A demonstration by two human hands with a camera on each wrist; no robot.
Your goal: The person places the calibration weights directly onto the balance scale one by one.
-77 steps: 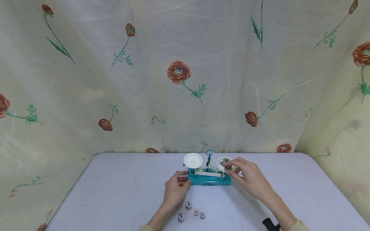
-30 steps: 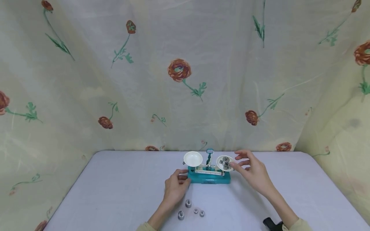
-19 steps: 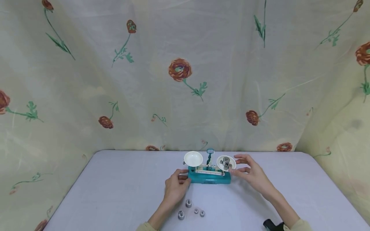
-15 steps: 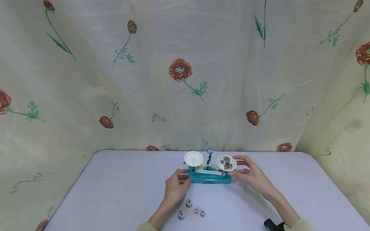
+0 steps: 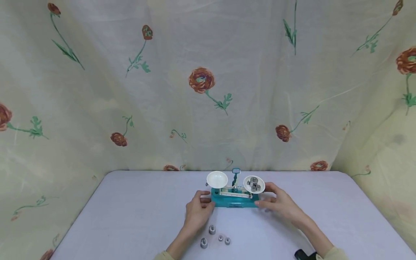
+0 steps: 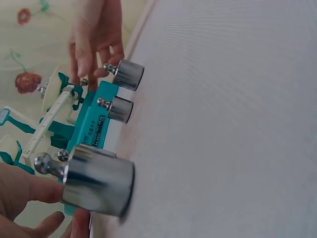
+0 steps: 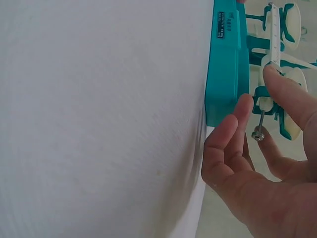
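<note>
Balance scale (image 5: 235, 198) flanked by left hand (image 5: 196, 212) and right hand (image 5: 280, 205); loose weights (image 5: 215, 237) block near approach; table (image 5: 136, 216) sides open.

Balance scale (image 5: 235, 200): teal plastic base, smooth, slight sheen. Pans (image 5: 217, 179): white glossy plastic. Loose weights (image 5: 212, 229): polished metal, mirror-like in the left wrist view. Table (image 5: 136, 216): matt, fine-textured surface. Backdrop (image 5: 201, 90): thin floral cloth, wrinkled.
</note>
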